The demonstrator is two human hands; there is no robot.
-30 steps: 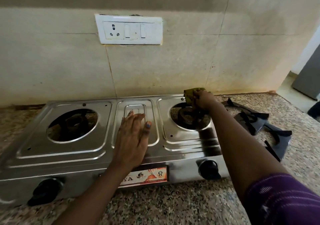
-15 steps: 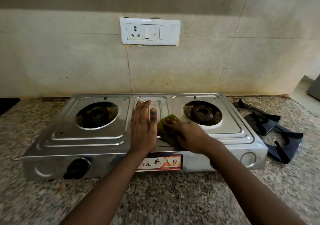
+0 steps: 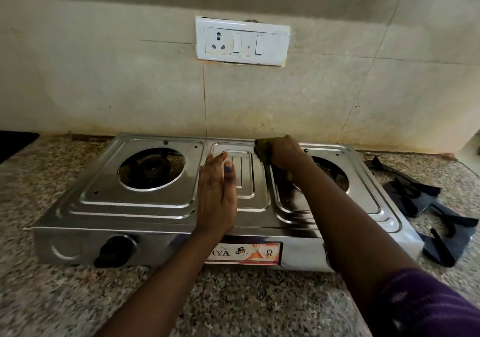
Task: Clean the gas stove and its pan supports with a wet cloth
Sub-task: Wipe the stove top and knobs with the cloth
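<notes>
From my remote seat, my right hand (image 3: 281,152) grips the green wet cloth (image 3: 262,150), fingers curled round it, pressed at the back edge of the two-burner steel gas stove (image 3: 161,206), between the centre panel and the right burner (image 3: 330,173). My left hand (image 3: 217,193) lies flat, fingers straight, holding nothing, braced on the stove top at about seven o'clock from the cloth. The stove's long axis runs nine to three across the desk (image 3: 246,297). The unwiped left burner (image 3: 152,167) lies toward nine o'clock of the cloth. The black pan supports (image 3: 431,212) sit off the stove on the desk at four o'clock, nearer the right hand; I think there are two, though they overlap
</notes>
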